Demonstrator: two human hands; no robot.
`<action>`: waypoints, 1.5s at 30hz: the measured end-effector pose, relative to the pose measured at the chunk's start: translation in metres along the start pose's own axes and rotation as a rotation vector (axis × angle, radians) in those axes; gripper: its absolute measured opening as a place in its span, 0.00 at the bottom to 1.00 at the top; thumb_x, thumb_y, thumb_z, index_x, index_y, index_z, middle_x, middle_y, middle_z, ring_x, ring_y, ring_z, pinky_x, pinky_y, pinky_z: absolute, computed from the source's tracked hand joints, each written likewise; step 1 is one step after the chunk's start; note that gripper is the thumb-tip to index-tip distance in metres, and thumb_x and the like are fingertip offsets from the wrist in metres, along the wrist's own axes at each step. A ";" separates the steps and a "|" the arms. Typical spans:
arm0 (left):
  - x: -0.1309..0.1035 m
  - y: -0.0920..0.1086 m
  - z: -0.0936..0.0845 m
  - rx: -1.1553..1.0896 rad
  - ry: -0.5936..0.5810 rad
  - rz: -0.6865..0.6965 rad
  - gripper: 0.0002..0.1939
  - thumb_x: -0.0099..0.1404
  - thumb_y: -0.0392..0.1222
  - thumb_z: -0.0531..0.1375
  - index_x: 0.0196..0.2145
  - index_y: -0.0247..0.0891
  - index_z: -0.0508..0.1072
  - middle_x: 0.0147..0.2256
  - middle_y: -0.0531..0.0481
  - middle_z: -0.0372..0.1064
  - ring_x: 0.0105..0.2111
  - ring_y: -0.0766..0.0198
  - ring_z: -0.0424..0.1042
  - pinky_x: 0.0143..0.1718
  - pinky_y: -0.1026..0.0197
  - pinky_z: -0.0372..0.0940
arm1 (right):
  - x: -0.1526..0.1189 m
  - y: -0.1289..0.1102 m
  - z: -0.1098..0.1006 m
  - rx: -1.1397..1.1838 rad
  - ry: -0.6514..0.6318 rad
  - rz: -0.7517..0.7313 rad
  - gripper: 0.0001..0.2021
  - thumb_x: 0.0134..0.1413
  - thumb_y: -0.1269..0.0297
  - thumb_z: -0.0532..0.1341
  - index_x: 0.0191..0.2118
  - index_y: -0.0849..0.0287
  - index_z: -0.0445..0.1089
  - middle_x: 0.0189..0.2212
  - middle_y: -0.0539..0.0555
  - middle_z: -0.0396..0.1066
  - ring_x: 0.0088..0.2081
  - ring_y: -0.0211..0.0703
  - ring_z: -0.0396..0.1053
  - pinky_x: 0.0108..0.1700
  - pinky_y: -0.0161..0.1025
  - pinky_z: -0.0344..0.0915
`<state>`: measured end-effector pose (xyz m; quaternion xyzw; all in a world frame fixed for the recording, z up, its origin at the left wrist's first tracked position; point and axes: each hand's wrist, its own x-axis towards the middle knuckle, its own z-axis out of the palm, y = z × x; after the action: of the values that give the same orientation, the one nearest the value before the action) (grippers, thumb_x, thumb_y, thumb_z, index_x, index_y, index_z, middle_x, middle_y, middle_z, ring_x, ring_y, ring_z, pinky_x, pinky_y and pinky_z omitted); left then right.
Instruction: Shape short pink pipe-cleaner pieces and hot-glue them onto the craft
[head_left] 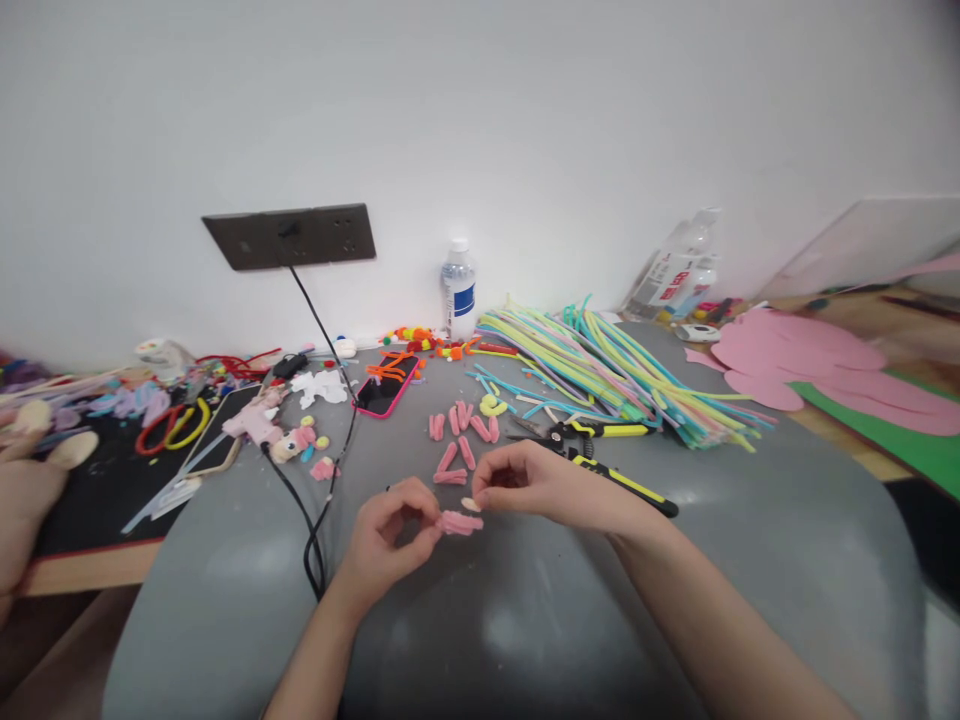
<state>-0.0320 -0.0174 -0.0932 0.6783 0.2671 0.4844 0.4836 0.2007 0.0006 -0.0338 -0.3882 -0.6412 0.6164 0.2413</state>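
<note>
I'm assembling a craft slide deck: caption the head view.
Left hand holds a pink fuzzy bundle, right hand pinches a small pale piece above a gray table.

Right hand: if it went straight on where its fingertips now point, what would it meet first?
Probably the pink fuzzy piece held by the left hand, just past the pale piece pinched in the right hand. Depth is unclear from this single view.

fuzzy strips (462, 523) — glossy tabletop (750, 530)

fuzzy strip (461, 523) is pink; pliers (601, 471) show black and yellow; stem bundle (555, 360) mixes yellow, teal, lilac; tabletop (750, 560) is grey.
</note>
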 end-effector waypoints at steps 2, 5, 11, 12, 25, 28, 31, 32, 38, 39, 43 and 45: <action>0.000 0.000 0.000 0.002 0.005 -0.005 0.06 0.62 0.29 0.62 0.30 0.38 0.73 0.28 0.52 0.68 0.30 0.66 0.68 0.33 0.66 0.64 | 0.001 0.000 0.001 0.021 0.065 -0.010 0.11 0.56 0.59 0.65 0.29 0.61 0.74 0.27 0.49 0.70 0.30 0.38 0.63 0.35 0.35 0.57; -0.001 0.001 0.001 0.006 0.005 -0.021 0.07 0.61 0.28 0.62 0.30 0.38 0.73 0.28 0.52 0.68 0.30 0.66 0.68 0.33 0.66 0.64 | 0.002 -0.003 0.003 0.012 0.120 -0.020 0.12 0.55 0.57 0.66 0.28 0.61 0.73 0.25 0.48 0.68 0.27 0.36 0.61 0.31 0.34 0.55; -0.001 0.002 -0.001 -0.019 -0.011 -0.032 0.06 0.61 0.29 0.63 0.32 0.38 0.74 0.29 0.51 0.69 0.30 0.65 0.69 0.33 0.66 0.65 | 0.000 -0.014 0.012 -0.074 0.080 -0.046 0.05 0.54 0.67 0.64 0.29 0.61 0.75 0.26 0.49 0.72 0.30 0.37 0.65 0.34 0.34 0.59; -0.002 0.001 -0.001 -0.021 -0.012 -0.035 0.06 0.61 0.29 0.63 0.32 0.38 0.74 0.29 0.51 0.69 0.30 0.65 0.69 0.33 0.66 0.65 | 0.000 -0.015 0.012 -0.090 0.082 -0.042 0.05 0.53 0.68 0.64 0.29 0.61 0.75 0.26 0.49 0.72 0.30 0.37 0.64 0.33 0.34 0.58; -0.005 -0.003 -0.004 -0.025 -0.022 -0.048 0.06 0.62 0.29 0.63 0.32 0.39 0.73 0.30 0.52 0.69 0.31 0.65 0.68 0.35 0.65 0.64 | 0.002 -0.017 0.015 -0.130 0.055 -0.018 0.05 0.51 0.70 0.62 0.28 0.61 0.74 0.25 0.49 0.72 0.30 0.37 0.64 0.33 0.34 0.58; -0.005 -0.001 -0.003 -0.029 -0.016 -0.040 0.06 0.62 0.29 0.63 0.32 0.39 0.73 0.29 0.52 0.69 0.31 0.65 0.68 0.34 0.65 0.64 | 0.002 -0.017 0.015 -0.124 0.051 -0.016 0.04 0.51 0.69 0.63 0.28 0.61 0.75 0.26 0.49 0.72 0.29 0.38 0.64 0.33 0.34 0.58; -0.004 0.000 -0.003 -0.028 -0.010 -0.050 0.05 0.62 0.30 0.63 0.32 0.39 0.73 0.29 0.52 0.69 0.30 0.65 0.68 0.34 0.65 0.64 | 0.003 -0.018 0.015 -0.132 0.050 -0.031 0.04 0.51 0.69 0.63 0.28 0.61 0.75 0.26 0.49 0.72 0.30 0.38 0.64 0.34 0.34 0.58; -0.005 0.000 -0.003 -0.024 -0.007 -0.056 0.05 0.62 0.30 0.63 0.32 0.38 0.73 0.29 0.51 0.69 0.30 0.65 0.68 0.34 0.65 0.64 | 0.003 -0.018 0.015 -0.132 0.049 -0.034 0.04 0.51 0.69 0.63 0.28 0.61 0.75 0.26 0.49 0.72 0.30 0.37 0.64 0.34 0.34 0.59; -0.006 -0.001 -0.003 -0.003 0.011 -0.079 0.03 0.62 0.32 0.63 0.31 0.37 0.73 0.29 0.50 0.70 0.31 0.63 0.69 0.35 0.64 0.65 | 0.002 -0.022 0.017 -0.127 0.054 -0.039 0.04 0.51 0.69 0.64 0.27 0.60 0.74 0.25 0.49 0.73 0.29 0.37 0.64 0.35 0.34 0.60; -0.006 -0.001 -0.003 0.002 0.014 -0.078 0.03 0.62 0.32 0.63 0.31 0.37 0.73 0.29 0.49 0.70 0.31 0.63 0.69 0.35 0.63 0.65 | 0.002 -0.023 0.017 -0.135 0.062 -0.036 0.04 0.51 0.69 0.64 0.27 0.60 0.74 0.25 0.48 0.72 0.29 0.38 0.64 0.35 0.34 0.60; -0.005 0.001 -0.002 0.038 0.027 -0.058 0.03 0.62 0.32 0.62 0.31 0.37 0.73 0.28 0.49 0.70 0.30 0.63 0.70 0.34 0.63 0.66 | -0.001 -0.026 0.019 -0.189 0.120 -0.078 0.04 0.52 0.69 0.65 0.28 0.59 0.76 0.26 0.49 0.73 0.31 0.40 0.66 0.37 0.36 0.62; -0.004 0.003 -0.002 0.082 0.044 -0.022 0.04 0.62 0.32 0.62 0.30 0.38 0.72 0.28 0.50 0.70 0.30 0.63 0.70 0.34 0.63 0.66 | -0.003 -0.027 0.019 -0.226 0.164 -0.127 0.05 0.55 0.66 0.64 0.31 0.58 0.77 0.31 0.51 0.76 0.34 0.42 0.68 0.40 0.37 0.64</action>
<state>-0.0355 -0.0216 -0.0918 0.6836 0.3048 0.4826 0.4548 0.1818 -0.0116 -0.0094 -0.4206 -0.7079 0.4901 0.2860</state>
